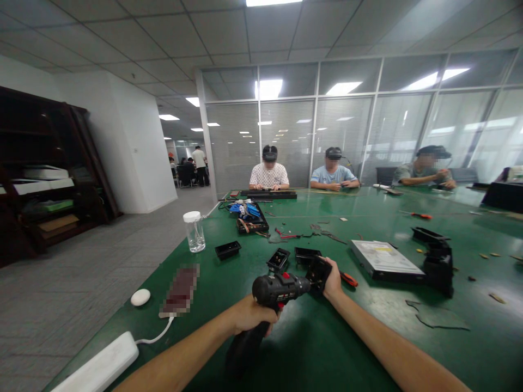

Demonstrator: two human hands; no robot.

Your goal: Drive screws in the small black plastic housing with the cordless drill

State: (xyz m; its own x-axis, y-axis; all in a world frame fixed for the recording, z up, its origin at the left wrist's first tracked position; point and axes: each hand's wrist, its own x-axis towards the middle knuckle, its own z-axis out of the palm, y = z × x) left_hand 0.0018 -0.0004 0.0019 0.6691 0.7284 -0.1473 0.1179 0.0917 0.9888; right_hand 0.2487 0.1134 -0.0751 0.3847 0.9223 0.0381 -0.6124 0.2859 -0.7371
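My left hand (250, 314) is wrapped round the grip of a black cordless drill (278, 289) with red accents, its nose pointing right. My right hand (333, 279) is closed on a small black plastic part (318, 271) held against the drill's tip, just above the green table (327, 343). A red-handled screwdriver (349, 280) lies right beside my right hand. Two more black plastic parts (278, 259) (306, 253) sit just beyond my hands.
A grey optical drive (384, 260) and a black block (439, 267) lie to the right. A clear jar (194, 231), a black tray (227, 249), a white puck (140, 297) and a white power strip (102, 365) sit left. Three people sit across the table.
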